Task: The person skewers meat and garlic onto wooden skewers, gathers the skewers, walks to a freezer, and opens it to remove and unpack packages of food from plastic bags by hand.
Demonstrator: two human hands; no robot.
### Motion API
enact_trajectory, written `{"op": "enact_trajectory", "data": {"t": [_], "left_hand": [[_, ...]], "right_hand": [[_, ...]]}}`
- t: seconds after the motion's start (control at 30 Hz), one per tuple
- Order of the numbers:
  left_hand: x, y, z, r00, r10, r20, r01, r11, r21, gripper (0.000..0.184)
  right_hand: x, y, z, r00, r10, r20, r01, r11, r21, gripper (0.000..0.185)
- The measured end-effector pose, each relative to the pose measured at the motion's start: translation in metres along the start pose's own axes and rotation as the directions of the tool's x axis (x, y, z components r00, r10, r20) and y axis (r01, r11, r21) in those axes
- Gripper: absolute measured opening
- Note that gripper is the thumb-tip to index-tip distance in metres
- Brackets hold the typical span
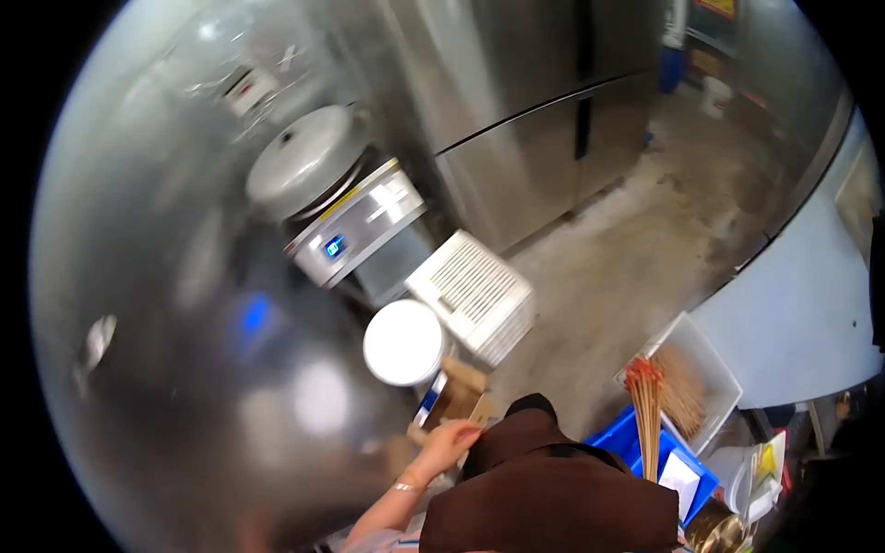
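Observation:
My left hand (449, 445) is low in the middle of the view, with a bracelet (404, 487) at the wrist. Its fingers are loosely stretched toward the edge of the brown apron (548, 502), and I see nothing held in them. Just beyond it is an open cardboard box (458, 394). My right hand does not show. To the right, a bundle of thin wooden sticks with red ends (645, 405) stands upright by a blue bin (627, 433).
A white lidded bucket (404, 343) and a white slatted crate (475, 290) stand ahead. Behind them is a metal appliance (359, 221) with a round lid and lit display. Steel cabinet doors (525, 166) rise at the back. A clear tub (719, 378) of sticks sits right.

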State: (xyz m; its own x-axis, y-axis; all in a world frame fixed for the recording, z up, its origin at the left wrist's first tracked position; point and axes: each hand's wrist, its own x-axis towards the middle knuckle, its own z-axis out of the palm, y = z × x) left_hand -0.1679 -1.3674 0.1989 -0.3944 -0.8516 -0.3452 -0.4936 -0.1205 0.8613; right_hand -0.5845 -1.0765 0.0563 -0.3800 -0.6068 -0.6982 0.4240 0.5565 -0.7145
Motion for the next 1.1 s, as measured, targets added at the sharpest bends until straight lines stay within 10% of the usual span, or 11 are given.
{"op": "enact_trajectory", "data": {"t": [0.13, 0.3, 0.57, 0.83, 0.93, 1.1], "left_hand": [[0.074, 0.018, -0.039, 0.974, -0.215, -0.067, 0.204, 0.97, -0.133, 0.022], [0.209, 0.068, -0.044, 0.988, -0.088, -0.13, 0.104, 0.988, 0.118, 0.017], [0.492, 0.238, 0.034, 0.872, 0.287, 0.397, -0.392, 0.895, 0.213, 0.018], [0.644, 0.384, 0.256, 0.506, 0.002, 0.862, 0.174, 0.979, -0.104, 0.053], [0.684, 0.419, 0.32, 0.46, -0.204, 0.864, 0.454, 0.891, -0.031, 0.058], [0.802, 0.448, 0.399, 0.525, -0.108, 0.844, 0.476, 0.86, -0.186, 0.04]], "right_hand": [[0.029, -0.152, 0.066, 0.983, -0.148, -0.108, 0.069, 0.843, -0.533, 0.018], [0.106, -0.168, 0.062, 0.921, -0.25, -0.298, 0.038, 0.82, -0.571, 0.026], [0.147, -0.333, 0.12, 0.869, -0.062, -0.49, -0.083, 0.96, -0.268, 0.028], [0.304, -0.513, 0.079, 0.854, -0.17, -0.491, 0.075, 0.976, -0.206, 0.031], [0.39, -0.565, 0.09, 0.854, -0.142, -0.5, 0.234, 0.964, 0.126, 0.037], [0.48, -0.661, 0.07, 0.835, -0.229, -0.5, 0.253, 0.967, -0.019, 0.046]]}}
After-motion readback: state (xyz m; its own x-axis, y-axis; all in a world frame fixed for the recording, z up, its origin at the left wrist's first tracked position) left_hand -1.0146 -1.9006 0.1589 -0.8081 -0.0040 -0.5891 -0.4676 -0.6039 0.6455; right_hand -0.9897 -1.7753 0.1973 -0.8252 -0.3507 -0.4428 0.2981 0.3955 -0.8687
